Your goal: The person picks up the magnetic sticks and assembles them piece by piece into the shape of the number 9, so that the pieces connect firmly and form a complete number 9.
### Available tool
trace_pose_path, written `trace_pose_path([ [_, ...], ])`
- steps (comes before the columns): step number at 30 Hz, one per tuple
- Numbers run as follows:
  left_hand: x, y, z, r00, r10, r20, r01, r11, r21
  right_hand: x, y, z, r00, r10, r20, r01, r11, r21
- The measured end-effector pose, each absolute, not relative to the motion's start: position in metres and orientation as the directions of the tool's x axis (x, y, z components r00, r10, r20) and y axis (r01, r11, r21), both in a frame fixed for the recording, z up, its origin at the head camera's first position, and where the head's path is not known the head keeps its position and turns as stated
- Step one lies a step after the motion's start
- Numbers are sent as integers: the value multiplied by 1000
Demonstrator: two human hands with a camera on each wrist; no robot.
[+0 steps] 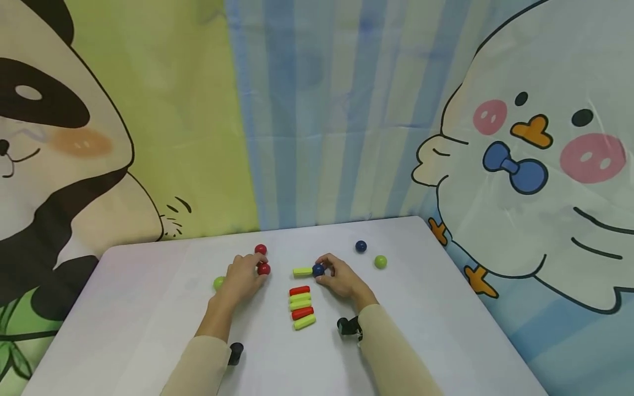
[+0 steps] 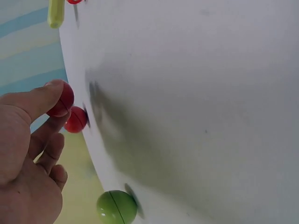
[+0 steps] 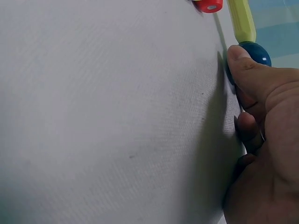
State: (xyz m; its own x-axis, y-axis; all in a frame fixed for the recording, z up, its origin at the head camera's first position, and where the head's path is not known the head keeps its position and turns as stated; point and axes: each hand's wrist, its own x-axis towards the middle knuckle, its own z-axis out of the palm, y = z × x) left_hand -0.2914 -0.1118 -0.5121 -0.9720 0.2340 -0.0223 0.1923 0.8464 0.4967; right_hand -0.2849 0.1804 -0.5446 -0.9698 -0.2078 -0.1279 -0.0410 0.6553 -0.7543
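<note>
A red ball (image 1: 264,269) is pinched between thumb and fingers of my left hand (image 1: 242,278). Just behind it lies a second red ball (image 1: 260,249), and a green ball (image 2: 117,206) rests on the table beside that hand. My right hand (image 1: 344,279) pinches a dark blue ball (image 1: 318,270) between thumb and fingertips. At this ball's left side is a yellow-green stick (image 1: 302,271), its end against the ball in the head and right wrist views.
Several red and yellow-green sticks (image 1: 302,313) lie in a column between the forearms. Another dark blue ball (image 1: 361,246) and a green ball (image 1: 380,262) sit at the back right of the white table (image 1: 436,324). A printed curtain (image 1: 322,110) hangs behind.
</note>
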Motion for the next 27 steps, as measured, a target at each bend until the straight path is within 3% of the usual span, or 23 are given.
trace_pose_path([
  [8,-285,-95,-520,-952,307,-17,242,782,574,-282,182,-544,-970,-200,-141,-28,661,-750],
  [16,-278,-85,-529,-949,299,-98,184,778,600,-275,181,-549,-966,-210,-152,-23,653,-757],
  [27,-282,-77,-534,-948,307,-80,181,731,657,-281,183,-547,-968,-219,-121,-54,656,-753],
])
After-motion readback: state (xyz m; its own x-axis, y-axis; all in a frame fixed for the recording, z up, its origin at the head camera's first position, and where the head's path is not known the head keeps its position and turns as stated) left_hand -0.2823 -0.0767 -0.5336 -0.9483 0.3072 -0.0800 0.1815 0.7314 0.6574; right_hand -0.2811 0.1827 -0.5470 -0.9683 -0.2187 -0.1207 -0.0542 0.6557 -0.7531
